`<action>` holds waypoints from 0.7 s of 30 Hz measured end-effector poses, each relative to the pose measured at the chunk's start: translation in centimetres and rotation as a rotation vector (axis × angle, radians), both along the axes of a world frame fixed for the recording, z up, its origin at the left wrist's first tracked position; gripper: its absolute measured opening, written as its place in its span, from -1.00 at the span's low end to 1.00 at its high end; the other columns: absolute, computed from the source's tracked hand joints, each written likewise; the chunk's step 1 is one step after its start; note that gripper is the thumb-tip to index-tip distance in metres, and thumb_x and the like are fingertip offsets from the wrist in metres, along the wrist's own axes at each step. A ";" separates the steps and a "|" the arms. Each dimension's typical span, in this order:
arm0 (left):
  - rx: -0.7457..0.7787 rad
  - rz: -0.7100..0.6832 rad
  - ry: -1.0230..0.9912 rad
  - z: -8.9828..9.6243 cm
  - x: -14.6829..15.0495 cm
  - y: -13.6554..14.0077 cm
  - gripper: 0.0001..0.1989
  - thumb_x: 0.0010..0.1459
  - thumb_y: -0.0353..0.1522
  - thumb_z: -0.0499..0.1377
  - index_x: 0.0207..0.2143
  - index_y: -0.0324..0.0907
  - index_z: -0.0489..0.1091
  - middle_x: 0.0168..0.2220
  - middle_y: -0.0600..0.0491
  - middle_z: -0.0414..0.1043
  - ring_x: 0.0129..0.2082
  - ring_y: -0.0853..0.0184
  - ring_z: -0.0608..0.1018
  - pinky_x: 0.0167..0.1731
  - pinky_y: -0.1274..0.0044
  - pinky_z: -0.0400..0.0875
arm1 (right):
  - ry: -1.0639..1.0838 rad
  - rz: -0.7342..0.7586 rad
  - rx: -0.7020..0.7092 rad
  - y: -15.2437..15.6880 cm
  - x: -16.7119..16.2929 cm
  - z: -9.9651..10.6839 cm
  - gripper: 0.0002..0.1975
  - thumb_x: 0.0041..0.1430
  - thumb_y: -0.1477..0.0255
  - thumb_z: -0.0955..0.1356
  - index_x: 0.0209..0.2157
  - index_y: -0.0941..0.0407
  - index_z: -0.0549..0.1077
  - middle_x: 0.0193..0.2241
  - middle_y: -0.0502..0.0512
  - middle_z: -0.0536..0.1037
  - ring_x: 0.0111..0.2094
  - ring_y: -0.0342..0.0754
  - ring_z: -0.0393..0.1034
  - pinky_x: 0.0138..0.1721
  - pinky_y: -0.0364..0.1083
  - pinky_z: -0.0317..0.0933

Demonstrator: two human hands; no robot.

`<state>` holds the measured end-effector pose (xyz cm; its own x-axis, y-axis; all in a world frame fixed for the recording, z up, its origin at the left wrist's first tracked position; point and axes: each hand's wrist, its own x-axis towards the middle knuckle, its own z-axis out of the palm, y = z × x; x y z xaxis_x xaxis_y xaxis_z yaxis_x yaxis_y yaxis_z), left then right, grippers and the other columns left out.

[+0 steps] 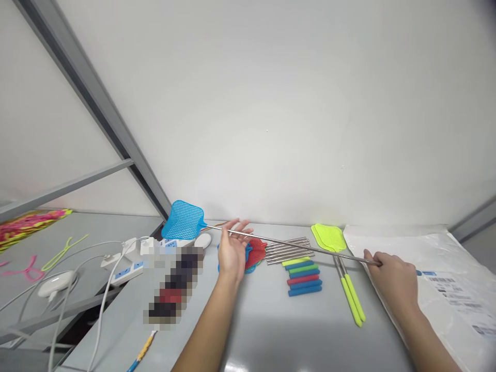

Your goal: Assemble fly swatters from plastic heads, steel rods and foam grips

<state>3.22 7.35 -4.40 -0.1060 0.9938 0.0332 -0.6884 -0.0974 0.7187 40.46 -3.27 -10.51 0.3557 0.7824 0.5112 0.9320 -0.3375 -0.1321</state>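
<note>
A blue fly swatter (184, 220) with a long thin metal rod stretches across the view, its mesh head at the left. My right hand (397, 281) is closed around the rod near its right end, where a bit of blue shows past the fist. Under the rod, my left hand (232, 253) is open, palm up and fingers spread; the rod crosses it near the thumb. Behind that hand lie red (256, 254) and blue swatter heads, partly hidden. Several loose metal rods (289, 250) lie beside them. Nearer is a row of coloured handle grips (304, 279).
Two yellow-green swatters (329, 237) lie by a white plastic parcel (445, 289) on the right. At left are a power strip (127, 274), white cables, a round white object (202, 241) and a blurred patch. A grey metal frame (89, 93) rises beyond the grey table (263, 330).
</note>
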 end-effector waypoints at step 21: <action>-0.072 0.148 -0.031 -0.8 0.0 0.8 -0.59 0.24 -0.04 -0.04 -0.31 -0.19 0.35 -0.24 -0.07 0.51 -0.45 0.35 0.52 -0.29 0.40 0.41 | -0.007 0.182 0.004 0.6 -4.6 0.6 -0.60 0.27 0.24 0.20 -0.62 0.09 0.25 -0.61 0.03 0.40 -0.45 -0.03 0.24 -0.33 -0.06 -0.10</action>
<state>3.21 8.15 -5.22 -0.2512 0.9670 -0.0432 -0.6926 -0.1484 0.7059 35.85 -2.64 -9.95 0.2049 0.8313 0.5167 0.9786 -0.1628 -0.1263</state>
